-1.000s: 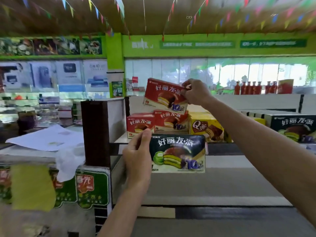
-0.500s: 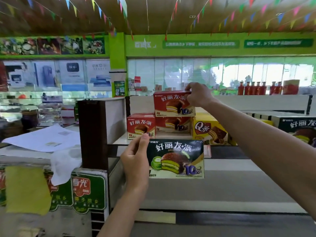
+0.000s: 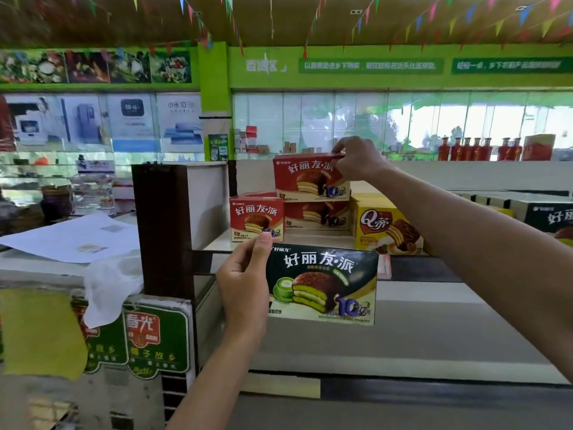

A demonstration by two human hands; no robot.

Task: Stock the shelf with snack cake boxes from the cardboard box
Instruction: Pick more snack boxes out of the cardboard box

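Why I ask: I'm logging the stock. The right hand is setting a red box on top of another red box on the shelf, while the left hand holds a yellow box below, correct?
Not quite. In the head view the left hand holds a dark green box, not a yellow one. The right hand does set a red box on another red box on the shelf.

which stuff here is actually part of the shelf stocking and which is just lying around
Job: right hand gripping the top red box, stacked on a lower red box; left hand holding the dark green box; front red box; shelf.

Lying about: yellow box, white paper, red bottles.
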